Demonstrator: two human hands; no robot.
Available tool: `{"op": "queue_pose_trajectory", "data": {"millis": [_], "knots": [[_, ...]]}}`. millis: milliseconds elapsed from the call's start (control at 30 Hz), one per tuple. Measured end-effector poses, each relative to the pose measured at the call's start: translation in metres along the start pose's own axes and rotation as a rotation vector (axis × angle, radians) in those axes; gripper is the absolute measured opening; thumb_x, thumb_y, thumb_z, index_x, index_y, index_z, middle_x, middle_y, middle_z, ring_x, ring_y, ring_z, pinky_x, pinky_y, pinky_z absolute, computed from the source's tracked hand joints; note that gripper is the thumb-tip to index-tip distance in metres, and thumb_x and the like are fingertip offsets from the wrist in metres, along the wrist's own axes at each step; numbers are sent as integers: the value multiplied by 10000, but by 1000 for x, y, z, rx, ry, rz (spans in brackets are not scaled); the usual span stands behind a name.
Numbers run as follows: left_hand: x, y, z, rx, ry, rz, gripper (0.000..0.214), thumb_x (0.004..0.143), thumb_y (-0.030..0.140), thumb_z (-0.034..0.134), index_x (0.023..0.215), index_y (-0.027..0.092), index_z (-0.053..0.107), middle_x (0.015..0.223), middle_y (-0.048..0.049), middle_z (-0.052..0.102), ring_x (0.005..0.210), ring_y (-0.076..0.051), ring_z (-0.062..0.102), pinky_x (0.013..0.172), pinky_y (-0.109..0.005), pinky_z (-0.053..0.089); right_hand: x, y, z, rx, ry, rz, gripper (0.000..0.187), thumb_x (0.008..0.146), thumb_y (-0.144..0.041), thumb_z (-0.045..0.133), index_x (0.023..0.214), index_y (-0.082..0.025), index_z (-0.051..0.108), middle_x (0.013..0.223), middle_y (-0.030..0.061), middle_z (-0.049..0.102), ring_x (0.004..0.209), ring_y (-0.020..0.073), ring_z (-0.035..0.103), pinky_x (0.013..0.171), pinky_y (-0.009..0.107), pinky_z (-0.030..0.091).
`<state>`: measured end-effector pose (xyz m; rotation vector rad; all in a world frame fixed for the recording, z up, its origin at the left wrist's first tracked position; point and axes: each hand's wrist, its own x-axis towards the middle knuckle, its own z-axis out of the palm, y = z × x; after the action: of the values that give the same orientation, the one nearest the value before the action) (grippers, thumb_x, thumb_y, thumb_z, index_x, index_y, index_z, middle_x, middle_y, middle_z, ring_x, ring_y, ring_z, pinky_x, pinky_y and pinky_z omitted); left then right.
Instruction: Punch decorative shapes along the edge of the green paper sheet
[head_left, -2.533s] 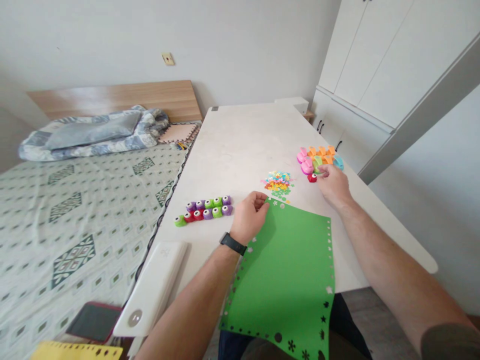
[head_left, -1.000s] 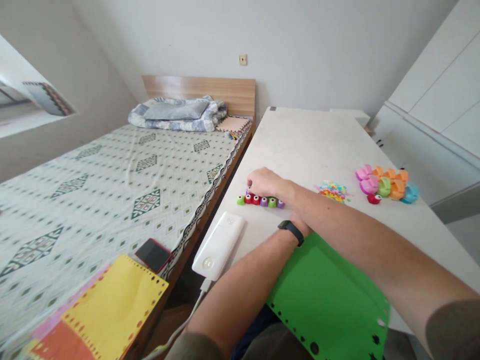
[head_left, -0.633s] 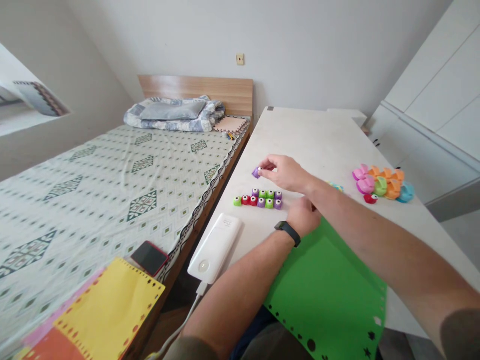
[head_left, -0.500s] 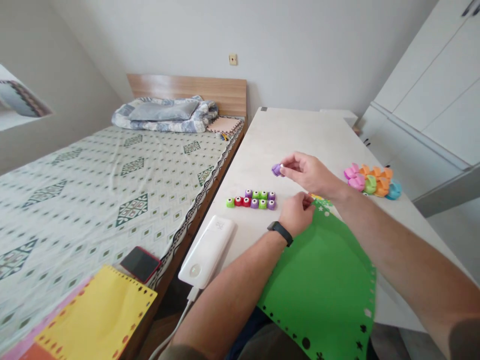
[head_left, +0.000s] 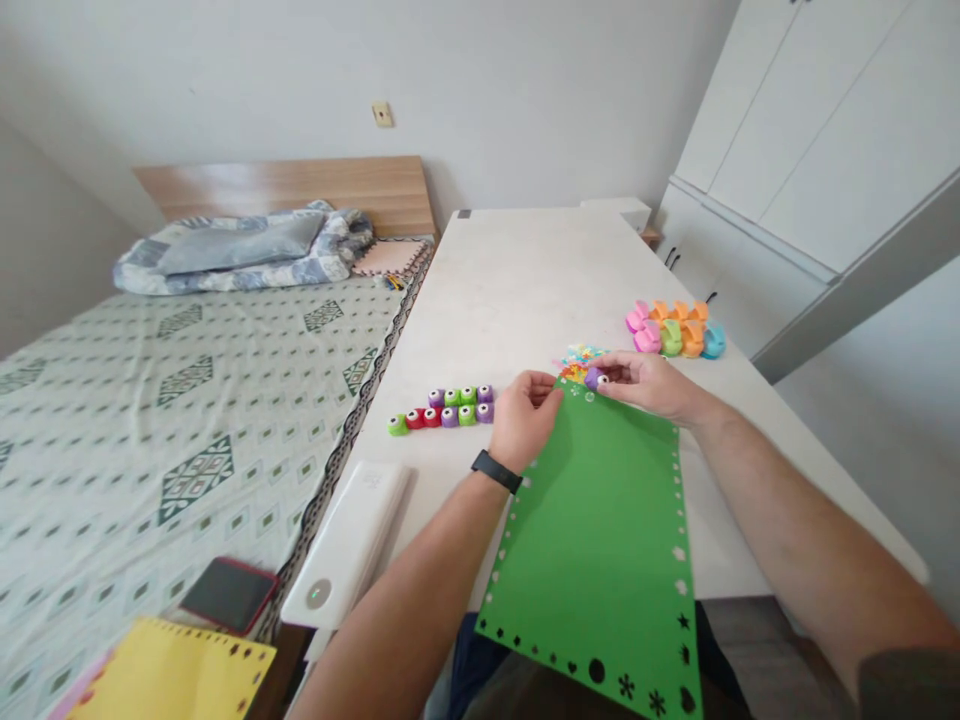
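Note:
A green sheet of paper (head_left: 592, 530) with small punched shapes along its edges slopes from the table down toward my lap. My left hand (head_left: 525, 412) pinches its far left corner between thumb and fingers. A small purple craft punch (head_left: 594, 378) with a white button is held in my right hand (head_left: 649, 385), at the far edge of the sheet. Whether the paper sits inside the punch's slot I cannot tell. Just beyond that edge lies a little heap of colourful paper cut-outs (head_left: 579, 355), partly hidden by the sheet.
Small green, red and purple punches (head_left: 450, 415) stand in two rows left of my left hand. Larger pink, orange, green and blue punches (head_left: 670, 337) group at the right. A white power bank (head_left: 349, 545) lies near the table's left edge. Beside the table, the bed holds a phone (head_left: 229, 594) and yellow paper (head_left: 169, 670).
My right hand has brought the purple craft punch down to the paper's far edge. The sheet has straightened, and the view has turned rightward, showing the cut-outs.

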<state>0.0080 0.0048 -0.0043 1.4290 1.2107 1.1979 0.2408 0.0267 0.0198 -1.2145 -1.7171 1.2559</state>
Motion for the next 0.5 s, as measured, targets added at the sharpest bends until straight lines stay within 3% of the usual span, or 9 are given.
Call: {"op": "queue_pose_trajectory", "data": {"millis": [300, 500], "knots": [[3, -4, 0, -35, 1, 0, 221, 833, 266, 745, 1005, 155, 664, 903, -66, 733, 755, -133, 675, 692, -247, 539, -11, 7, -17, -24, -3, 33, 521, 738, -390, 843, 1182, -168, 685, 1066, 86, 732, 948, 213, 667, 929, 402, 529], [3, -3, 0, -58, -6, 1, 252, 821, 293, 755, 1010, 156, 659, 891, -60, 724, 753, -131, 671, 684, -242, 533, -9, 11, -18, -50, -1, 30, 463, 748, -365, 829, 1141, -173, 676, 1041, 80, 722, 919, 204, 653, 895, 392, 526]]}}
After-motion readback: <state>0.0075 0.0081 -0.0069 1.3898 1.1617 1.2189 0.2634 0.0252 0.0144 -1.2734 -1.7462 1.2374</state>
